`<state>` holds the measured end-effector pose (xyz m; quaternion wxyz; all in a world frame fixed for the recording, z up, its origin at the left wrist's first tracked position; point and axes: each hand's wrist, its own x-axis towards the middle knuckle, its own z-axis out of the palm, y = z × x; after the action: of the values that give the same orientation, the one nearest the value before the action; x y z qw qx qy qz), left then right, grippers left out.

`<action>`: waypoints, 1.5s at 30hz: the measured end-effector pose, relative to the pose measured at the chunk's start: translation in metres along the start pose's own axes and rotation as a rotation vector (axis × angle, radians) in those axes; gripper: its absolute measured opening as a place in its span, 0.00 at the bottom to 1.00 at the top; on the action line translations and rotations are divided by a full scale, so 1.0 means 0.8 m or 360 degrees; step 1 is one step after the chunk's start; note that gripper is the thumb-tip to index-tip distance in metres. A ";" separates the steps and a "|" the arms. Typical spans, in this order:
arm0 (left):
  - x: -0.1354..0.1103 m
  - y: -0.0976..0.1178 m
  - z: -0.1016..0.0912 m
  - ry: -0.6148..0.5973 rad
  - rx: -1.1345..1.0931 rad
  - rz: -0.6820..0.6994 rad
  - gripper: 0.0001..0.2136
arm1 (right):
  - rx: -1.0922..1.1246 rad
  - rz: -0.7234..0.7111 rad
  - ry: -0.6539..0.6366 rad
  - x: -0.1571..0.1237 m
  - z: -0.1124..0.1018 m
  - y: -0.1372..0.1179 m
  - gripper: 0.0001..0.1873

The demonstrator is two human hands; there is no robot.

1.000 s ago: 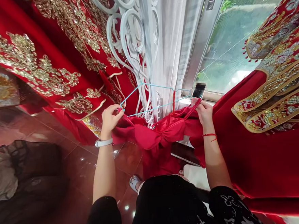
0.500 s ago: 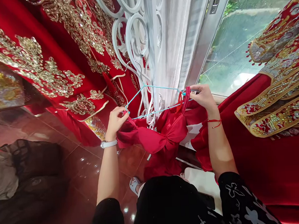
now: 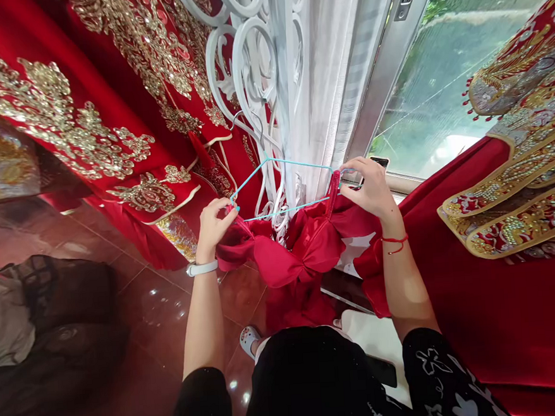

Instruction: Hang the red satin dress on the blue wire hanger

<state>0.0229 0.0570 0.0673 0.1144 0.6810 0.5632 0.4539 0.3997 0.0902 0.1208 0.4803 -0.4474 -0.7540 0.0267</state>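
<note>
A red dress with thin straps hangs from a light-blue wire clothes hanger. The hanger's hook rests on the white scrolled metalwork. At its left corner my left hand is closed, thumb and fingers pinching the hanger with the dress's left strap beside them. My right hand is closed on the hanger's right end. The right strap loops over the hanger just left of my right fingers. My fingertips partly hide both hanger ends.
White scrolled metalwork stands ahead, beside a glass door. Red garments with gold embroidery hang at left, and beaded ones at right. A white stool with a dark phone is near my body. Dark bags lie on the tiled floor.
The right strap has slid a little left along the hanger, away from my right fingers. My right hand has moved slightly left; my left hand is nearly still.
</note>
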 end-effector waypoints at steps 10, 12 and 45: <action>-0.057 -0.027 -0.014 0.0639 -0.0343 -0.0261 0.30 | 0.0829 -0.0021 -0.0359 -0.025 0.128 -0.096 0.21; -0.088 -0.042 -0.008 0.0489 -0.0621 -0.0410 0.35 | 0.0903 -0.0012 -0.0643 -0.022 0.163 -0.114 0.24; -0.100 -0.023 -0.051 0.0559 -0.0309 -0.0573 0.19 | 0.0606 0.0222 -0.0730 -0.038 0.245 -0.152 0.12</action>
<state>-0.0164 -0.0209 0.0385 0.1587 0.4665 0.6403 0.5892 0.1785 0.0728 0.0517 0.3698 -0.3823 -0.7915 0.3009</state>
